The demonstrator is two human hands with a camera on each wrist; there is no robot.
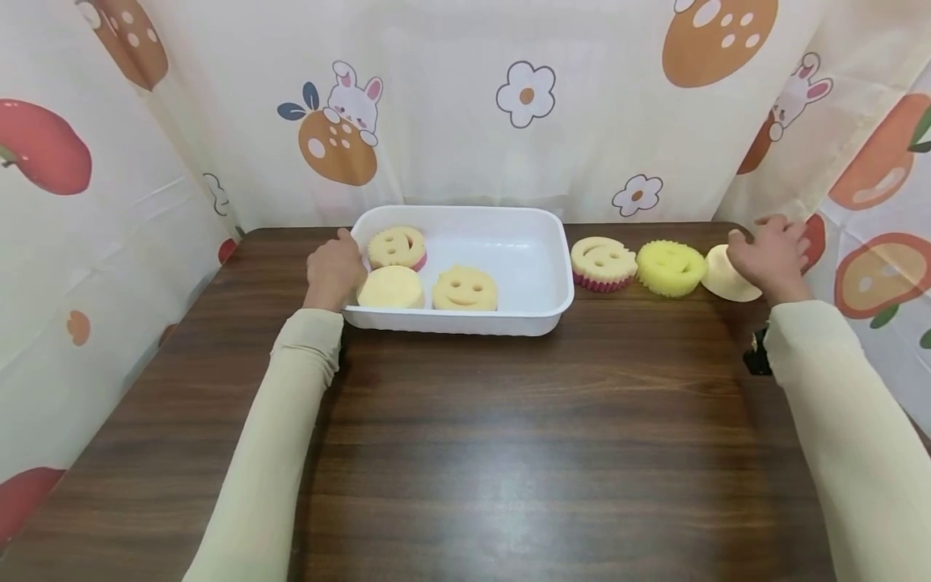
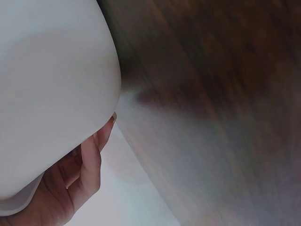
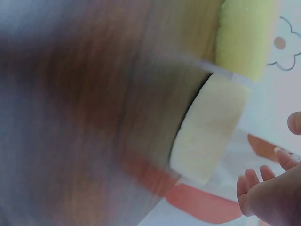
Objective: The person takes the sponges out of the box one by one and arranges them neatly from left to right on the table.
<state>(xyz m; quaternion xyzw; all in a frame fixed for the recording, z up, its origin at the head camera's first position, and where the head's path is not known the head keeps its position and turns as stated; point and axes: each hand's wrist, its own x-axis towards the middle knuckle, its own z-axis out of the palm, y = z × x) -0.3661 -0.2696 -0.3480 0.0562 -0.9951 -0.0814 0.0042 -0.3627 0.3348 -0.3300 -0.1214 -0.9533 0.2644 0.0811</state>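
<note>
My left hand (image 1: 335, 269) grips the left side of a white rectangular tray (image 1: 465, 322); in the left wrist view its fingers (image 2: 91, 165) curl against the tray's outer wall. Inside the tray lie a smiley sponge with a pink underside (image 1: 396, 247), a plain round pale sponge (image 1: 391, 288) and a pale scalloped smiley sponge (image 1: 464, 291). At the far right, my right hand (image 1: 773, 255) hovers by another plain round sponge (image 1: 727, 279), its fingers spread and loosely bent, holding nothing. The right wrist view shows a gap between this hand and the sponge (image 3: 211, 129).
Between the tray and that sponge, in a row, stand a smiley sponge with a pink lower layer (image 1: 603, 264) and a bright yellow smiley sponge (image 1: 671, 268). A patterned curtain (image 1: 465, 105) borders the dark wooden table (image 1: 538, 453) at the back and sides.
</note>
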